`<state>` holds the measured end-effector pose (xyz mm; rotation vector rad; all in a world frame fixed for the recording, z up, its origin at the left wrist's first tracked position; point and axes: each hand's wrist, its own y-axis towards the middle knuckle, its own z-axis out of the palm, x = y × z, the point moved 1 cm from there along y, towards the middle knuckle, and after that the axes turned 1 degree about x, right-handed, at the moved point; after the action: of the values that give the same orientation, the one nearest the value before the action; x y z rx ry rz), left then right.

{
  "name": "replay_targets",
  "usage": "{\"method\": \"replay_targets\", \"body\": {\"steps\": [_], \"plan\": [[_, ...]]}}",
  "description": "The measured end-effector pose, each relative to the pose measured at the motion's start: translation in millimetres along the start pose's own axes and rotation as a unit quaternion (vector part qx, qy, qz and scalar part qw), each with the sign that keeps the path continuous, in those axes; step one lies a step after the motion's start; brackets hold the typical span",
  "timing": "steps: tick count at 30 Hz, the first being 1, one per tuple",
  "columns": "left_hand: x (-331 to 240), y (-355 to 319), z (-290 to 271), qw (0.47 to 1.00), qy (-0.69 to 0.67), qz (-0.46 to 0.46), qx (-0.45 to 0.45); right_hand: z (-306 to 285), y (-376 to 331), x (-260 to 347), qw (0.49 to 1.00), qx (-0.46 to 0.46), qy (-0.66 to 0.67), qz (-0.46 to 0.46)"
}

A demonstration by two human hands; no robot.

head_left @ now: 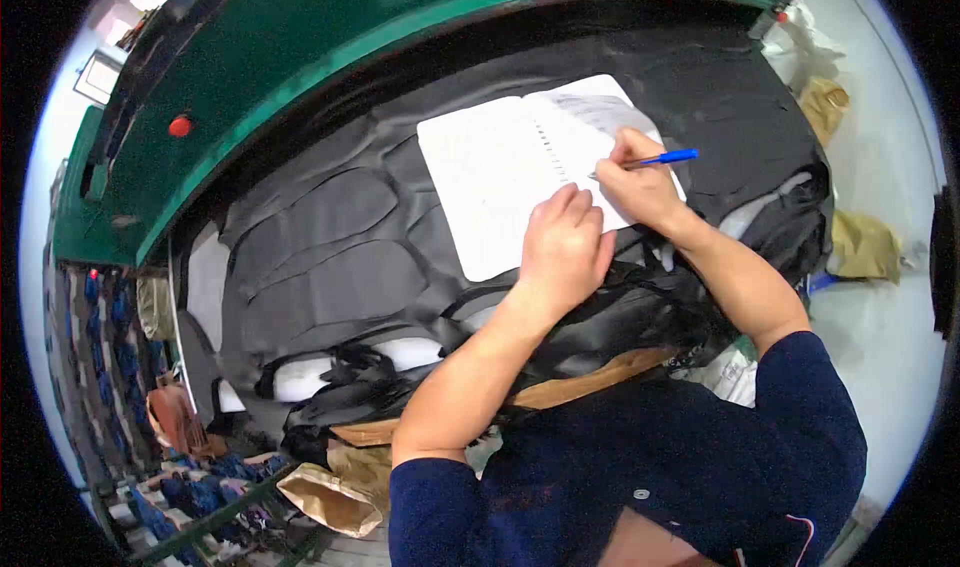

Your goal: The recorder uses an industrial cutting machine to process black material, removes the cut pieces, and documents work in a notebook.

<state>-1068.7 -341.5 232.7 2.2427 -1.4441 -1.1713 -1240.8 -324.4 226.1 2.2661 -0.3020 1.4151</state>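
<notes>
A spiral-bound notebook point(475, 182) lies spread open on black sheet material that looks like leather point(345, 277). My right hand point(642, 182) pinches a blue pen point(675, 155), its tip down at the right-hand page and its blue end pointing right. On the lower part of the notebook, near the spiral, rests my left hand point(568, 242), holding nothing. Its fingers lie together on the paper, slightly bent, with the thumb apart. The fingertips of my right hand partly hide the writing spot.
Beyond the black sheets stretches a large green machine beam point(420, 32) with a red button point(180, 126). Cut-out gaps and crumpled black scraps point(350, 377) lie nearer me. Yellowish sacks point(865, 247) stand at the right, and an open bag point(335, 502) sits lower left.
</notes>
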Motion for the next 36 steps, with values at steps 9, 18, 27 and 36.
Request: {"method": "replay_targets", "body": {"steps": [9, 18, 27, 36], "plan": [[1.0, 1.0, -2.1, 1.000, 0.020, -0.002, 0.008, 3.2, 3.0, 7.3, 1.000, -0.001, 0.025, -0.004], [-1.6, 2.8, -3.5, 1.000, 0.022, -0.005, 0.011, 0.8, 2.4, 10.6, 1.000, 0.000, 0.021, 0.024], [0.1, 1.3, 0.0, 1.000, 0.026, -0.003, 0.014, -1.7, 3.8, 1.7, 1.000, 0.004, -0.019, 0.012], [0.9, 0.4, -1.4, 1.000, 0.027, -0.001, 0.015, -4.8, 4.0, 6.6, 0.999, -0.017, 0.024, -0.017]]}}
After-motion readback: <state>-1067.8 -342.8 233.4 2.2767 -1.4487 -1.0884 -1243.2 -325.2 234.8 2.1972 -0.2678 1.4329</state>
